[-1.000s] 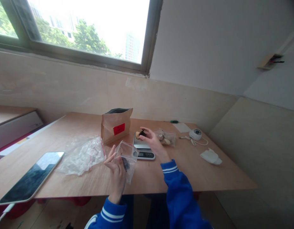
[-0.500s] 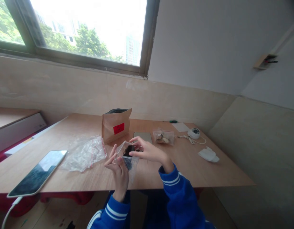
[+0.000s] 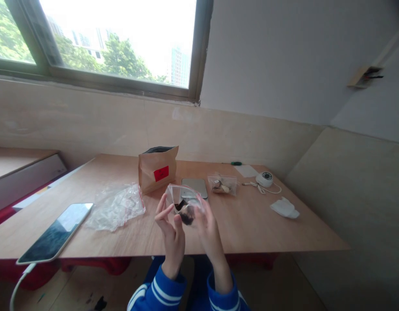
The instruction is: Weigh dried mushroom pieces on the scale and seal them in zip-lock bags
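A clear zip bag with dark pieces inside is held up above the near part of the table. My left hand grips the bag's left edge between thumb and fingers. On the other side, my right hand is closed on the right edge, its fingers a little blurred. The bag's mouth looks spread toward the top. Just behind it lies a flat scale with a silvery top. What the dark pieces are, I cannot make out.
A brown paper pouch stands open behind. Left are a heap of clear bags and a phone on a cable. To the right lie a filled zip bag, a white camera, crumpled white plastic and a green-handled tool.
My right hand has come out of the bag's mouth and taken its right edge. The dark pieces now sit lower in the bag. Both hands have shifted, uncovering more of the scale.
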Available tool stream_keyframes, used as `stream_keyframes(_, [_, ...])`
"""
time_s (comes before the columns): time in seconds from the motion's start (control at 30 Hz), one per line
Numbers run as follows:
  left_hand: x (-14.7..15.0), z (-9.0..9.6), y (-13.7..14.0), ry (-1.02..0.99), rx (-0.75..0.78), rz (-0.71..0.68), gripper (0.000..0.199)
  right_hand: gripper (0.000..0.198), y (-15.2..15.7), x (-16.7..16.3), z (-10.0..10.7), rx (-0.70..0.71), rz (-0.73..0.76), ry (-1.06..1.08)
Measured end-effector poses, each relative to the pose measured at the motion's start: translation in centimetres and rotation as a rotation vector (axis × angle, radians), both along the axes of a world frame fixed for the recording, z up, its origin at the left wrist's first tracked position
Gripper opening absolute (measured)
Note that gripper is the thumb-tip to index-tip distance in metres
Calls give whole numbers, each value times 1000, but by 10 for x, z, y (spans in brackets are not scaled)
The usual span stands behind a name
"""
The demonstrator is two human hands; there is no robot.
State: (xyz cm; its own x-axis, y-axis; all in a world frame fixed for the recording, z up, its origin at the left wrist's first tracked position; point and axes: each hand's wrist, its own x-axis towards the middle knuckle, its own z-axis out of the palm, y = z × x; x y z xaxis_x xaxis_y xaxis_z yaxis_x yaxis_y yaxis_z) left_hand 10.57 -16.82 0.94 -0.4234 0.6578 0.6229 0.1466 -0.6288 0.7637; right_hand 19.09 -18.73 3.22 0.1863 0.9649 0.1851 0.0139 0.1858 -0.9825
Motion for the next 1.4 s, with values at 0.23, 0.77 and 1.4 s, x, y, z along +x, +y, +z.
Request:
stream_keyframes(0.23, [-29, 10, 3, -116, -330, -101, 39, 45, -21, 26, -2, -26, -46, 19])
stream_keyframes(0.77, [-46, 24, -11, -113, -488, -451, 31, 38, -24, 30, -1, 12, -281, 81])
stream_keyframes(1.4, [-69, 20, -4, -179, -499, -358, 27, 31, -19, 28, -7, 69, -328, 57])
